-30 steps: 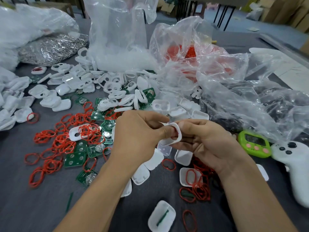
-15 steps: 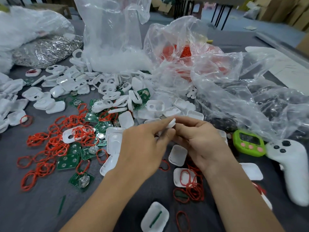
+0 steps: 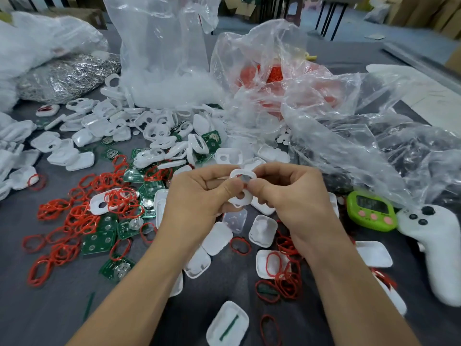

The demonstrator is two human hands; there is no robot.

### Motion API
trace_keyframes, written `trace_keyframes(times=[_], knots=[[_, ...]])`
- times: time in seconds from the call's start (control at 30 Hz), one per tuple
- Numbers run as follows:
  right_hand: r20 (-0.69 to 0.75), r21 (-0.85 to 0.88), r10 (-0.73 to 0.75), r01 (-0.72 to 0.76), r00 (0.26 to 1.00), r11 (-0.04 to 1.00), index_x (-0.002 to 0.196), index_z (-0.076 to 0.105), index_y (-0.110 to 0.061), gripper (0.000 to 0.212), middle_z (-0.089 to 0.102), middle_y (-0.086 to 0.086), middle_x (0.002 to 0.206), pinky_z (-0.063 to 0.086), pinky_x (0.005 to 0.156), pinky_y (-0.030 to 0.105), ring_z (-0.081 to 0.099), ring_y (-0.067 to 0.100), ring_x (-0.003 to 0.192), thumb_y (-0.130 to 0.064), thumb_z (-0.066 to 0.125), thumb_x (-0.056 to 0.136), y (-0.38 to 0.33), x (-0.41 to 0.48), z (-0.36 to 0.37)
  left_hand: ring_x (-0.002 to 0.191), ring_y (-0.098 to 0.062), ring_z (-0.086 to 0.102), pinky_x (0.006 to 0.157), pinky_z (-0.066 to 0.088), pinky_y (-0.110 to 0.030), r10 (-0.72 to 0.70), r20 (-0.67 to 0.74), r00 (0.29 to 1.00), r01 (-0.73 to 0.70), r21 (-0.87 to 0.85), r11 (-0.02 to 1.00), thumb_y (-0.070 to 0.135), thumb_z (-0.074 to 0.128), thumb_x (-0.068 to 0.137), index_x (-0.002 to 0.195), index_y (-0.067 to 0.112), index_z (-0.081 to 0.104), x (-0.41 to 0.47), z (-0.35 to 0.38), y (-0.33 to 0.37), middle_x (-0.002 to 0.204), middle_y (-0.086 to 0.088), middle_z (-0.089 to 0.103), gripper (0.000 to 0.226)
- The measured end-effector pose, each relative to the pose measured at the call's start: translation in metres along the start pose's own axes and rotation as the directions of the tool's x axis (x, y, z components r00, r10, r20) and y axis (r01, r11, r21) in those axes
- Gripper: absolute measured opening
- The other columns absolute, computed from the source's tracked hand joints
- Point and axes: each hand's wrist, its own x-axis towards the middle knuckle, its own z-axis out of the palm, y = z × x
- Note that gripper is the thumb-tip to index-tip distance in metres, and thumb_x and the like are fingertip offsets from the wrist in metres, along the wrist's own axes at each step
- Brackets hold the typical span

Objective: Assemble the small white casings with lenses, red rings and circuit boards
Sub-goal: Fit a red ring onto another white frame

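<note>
Both hands meet over the middle of the dark table. My left hand (image 3: 199, 196) and my right hand (image 3: 291, 196) pinch one small white casing (image 3: 241, 186) between thumbs and fingers; its round hole faces me. Loose red rings (image 3: 82, 218) lie in a heap to the left, mixed with green circuit boards (image 3: 99, 242). More white casings (image 3: 159, 136) are piled behind the hands. Several white casing halves (image 3: 216, 238) lie below my hands, and one (image 3: 270, 263) holds red rings.
Clear plastic bags (image 3: 324, 101) fill the back and right; one holds red rings. A bag of shiny metal parts (image 3: 67, 76) sits back left. A green timer (image 3: 370, 211) and a white controller (image 3: 439, 245) lie at the right. A casing half (image 3: 228, 323) is near the front edge.
The casing was turned between my fingers, from edge-on to its holed face toward me. Both hands stayed together at about the same spot.
</note>
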Motion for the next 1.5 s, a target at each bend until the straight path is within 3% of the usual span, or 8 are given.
trace_keyframes(times=[0.37, 0.53, 0.63, 0.73, 0.87, 1.0, 1.13, 1.5], knots=[[0.185, 0.201, 0.286, -0.321, 0.940, 0.925, 0.090, 0.073, -0.006, 0.005, 0.067, 0.014, 0.082, 0.045, 0.056, 0.021, 0.057, 0.017, 0.062, -0.003, 0.074, 0.086, 0.006, 0.009, -0.001, 0.061, -0.011, 0.072, 0.054, 0.052, -0.017, -0.056, -0.033, 0.998, 0.052, -0.098, 0.994, 0.015, 0.082, 0.065, 0.080, 0.019, 0.082, 0.000, -0.004, 0.005, 0.079, -0.009, 0.079, 0.015], [0.365, 0.309, 0.349, -0.466, 0.863, 0.829, 0.105, 0.068, -0.001, 0.034, 0.064, 0.010, 0.079, 0.044, 0.055, 0.022, 0.055, 0.016, 0.060, -0.021, 0.070, 0.077, 0.001, 0.008, -0.004, 0.069, -0.015, 0.076, 0.063, 0.057, -0.020, 0.020, 0.049, 0.999, -0.013, -0.144, 0.989, 0.009, 0.081, 0.065, 0.082, 0.020, 0.084, 0.000, -0.008, 0.006, 0.082, -0.009, 0.080, 0.020], [0.400, 0.316, 0.381, -0.516, 0.833, 0.796, 0.105, 0.067, -0.002, 0.019, 0.063, 0.011, 0.084, 0.048, 0.061, 0.025, 0.055, 0.018, 0.063, -0.015, 0.060, 0.094, 0.003, 0.008, 0.000, 0.073, -0.014, 0.077, 0.067, 0.060, -0.024, 0.160, 0.000, 0.987, -0.160, 0.061, 0.985, -0.006, 0.084, 0.070, 0.084, 0.023, 0.084, 0.000, -0.010, 0.003, 0.081, -0.002, 0.080, 0.032], [0.382, 0.323, 0.379, -0.507, 0.842, 0.799, 0.104, 0.068, 0.001, 0.025, 0.062, 0.014, 0.087, 0.054, 0.060, 0.025, 0.058, 0.017, 0.062, -0.014, 0.068, 0.084, 0.006, 0.009, 0.002, 0.077, -0.004, 0.076, 0.072, 0.059, -0.021, 0.361, -0.045, 0.931, -0.309, 0.426, 0.850, 0.004, 0.078, 0.073, 0.086, 0.031, 0.083, -0.007, -0.004, -0.003, 0.080, 0.017, 0.078, 0.030], [0.370, 0.379, 0.365, -0.497, 0.854, 0.780, 0.092, 0.072, 0.003, 0.013, 0.063, 0.012, 0.077, 0.049, 0.046, 0.017, 0.058, 0.014, 0.057, -0.006, 0.066, 0.085, 0.004, 0.008, 0.001, 0.081, -0.002, 0.075, 0.074, 0.056, -0.015, 0.434, -0.032, 0.900, -0.373, 0.454, 0.809, 0.003, 0.080, 0.075, 0.084, 0.037, 0.081, -0.009, -0.004, -0.002, 0.083, 0.022, 0.077, 0.035], [0.144, 0.488, 0.362, -0.384, 0.921, 0.784, 0.067, 0.075, -0.009, 0.025, 0.069, 0.010, 0.072, 0.046, 0.054, 0.022, 0.057, 0.015, 0.059, -0.004, 0.065, 0.090, 0.007, 0.011, 0.003, 0.073, -0.013, 0.077, 0.066, 0.059, -0.020, 0.205, -0.081, 0.976, -0.190, 0.160, 0.969, -0.002, 0.087, 0.073, 0.086, 0.023, 0.083, -0.003, -0.005, 0.001, 0.080, 0.002, 0.080, 0.029], [-0.138, 0.225, 0.114, -0.081, 0.984, 0.971, 0.068, 0.076, -0.011, 0.025, 0.073, 0.012, 0.071, 0.046, 0.047, 0.021, 0.059, 0.016, 0.051, -0.004, 0.071, 0.092, 0.008, 0.012, -0.001, 0.064, -0.010, 0.074, 0.054, 0.052, -0.017, 0.057, -0.241, 0.969, -0.038, 0.083, 0.996, 0.003, 0.087, 0.075, 0.094, 0.016, 0.079, 0.001, -0.006, -0.002, 0.077, -0.001, 0.079, 0.025], [-0.128, -0.321, -0.268, 0.216, 0.955, 0.922, 0.080, 0.067, -0.027, 0.016, 0.072, -0.006, 0.062, 0.052, 0.051, 0.034, 0.064, 0.013, 0.050, -0.023, 0.075, 0.094, 0.019, 0.006, 0.012, 0.071, -0.010, 0.072, 0.059, 0.053, -0.016, -0.126, -0.056, 0.990, 0.106, -0.274, 0.956, -0.008, 0.069, 0.085, 0.100, 0.020, 0.078, 0.002, -0.002, -0.001, 0.093, -0.003, 0.080, 0.033]])
